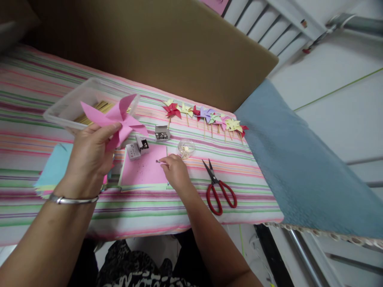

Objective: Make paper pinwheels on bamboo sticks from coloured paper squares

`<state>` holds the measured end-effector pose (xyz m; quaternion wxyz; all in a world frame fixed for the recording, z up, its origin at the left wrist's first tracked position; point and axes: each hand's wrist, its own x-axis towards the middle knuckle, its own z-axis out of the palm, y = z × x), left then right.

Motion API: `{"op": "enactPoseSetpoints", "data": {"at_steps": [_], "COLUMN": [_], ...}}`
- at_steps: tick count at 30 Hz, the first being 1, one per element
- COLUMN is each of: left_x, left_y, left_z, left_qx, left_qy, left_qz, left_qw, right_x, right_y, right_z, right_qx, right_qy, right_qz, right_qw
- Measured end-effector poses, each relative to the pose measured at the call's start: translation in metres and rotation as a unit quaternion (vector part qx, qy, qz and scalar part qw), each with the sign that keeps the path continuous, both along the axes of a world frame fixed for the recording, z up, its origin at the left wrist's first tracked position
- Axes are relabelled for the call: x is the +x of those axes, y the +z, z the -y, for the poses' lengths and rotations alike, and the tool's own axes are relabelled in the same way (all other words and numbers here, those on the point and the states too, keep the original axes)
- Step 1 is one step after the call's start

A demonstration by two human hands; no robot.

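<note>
A pink paper pinwheel (121, 119) is held up in my left hand (92, 149), its centre pinched between thumb and fingers. My right hand (176, 169) pinches a small metal pin (157, 161) over a stack of pink paper sheets (146, 171). Dark specks lie on the top sheet. At the stack's far edge stands a small white box (133, 152) with metal bits in it, and a second little box (162, 133) of metal bits sits just beyond. Beside my right hand is a round clear container (186, 148) with tiny pale pieces inside.
Red-handled scissors (214, 179) lie open at the right. Several finished pinwheels (206, 114) on sticks form a row at the back. A clear plastic bin (64, 97) holds wooden sticks. Coloured paper sheets (56, 169) are stacked at left. A large cardboard panel (155, 48) stands behind.
</note>
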<state>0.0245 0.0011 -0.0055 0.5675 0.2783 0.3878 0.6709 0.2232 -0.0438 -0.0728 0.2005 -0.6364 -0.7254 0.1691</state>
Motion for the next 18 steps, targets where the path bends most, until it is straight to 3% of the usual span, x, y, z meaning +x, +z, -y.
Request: {"op": "enactPoseSetpoints", "data": {"at_steps": [18], "left_x": [-0.002], "left_y": [-0.004], "left_z": [-0.001], "left_qx": [0.005], "left_qy": [-0.005], "left_qz": [-0.006], "left_qw": [1.0], "right_x": [-0.003], "right_y": [-0.007], "right_z": [-0.016], "right_qx": [0.039], "right_qy": [-0.023], "right_qz": [0.009], "right_qw": [0.999]}}
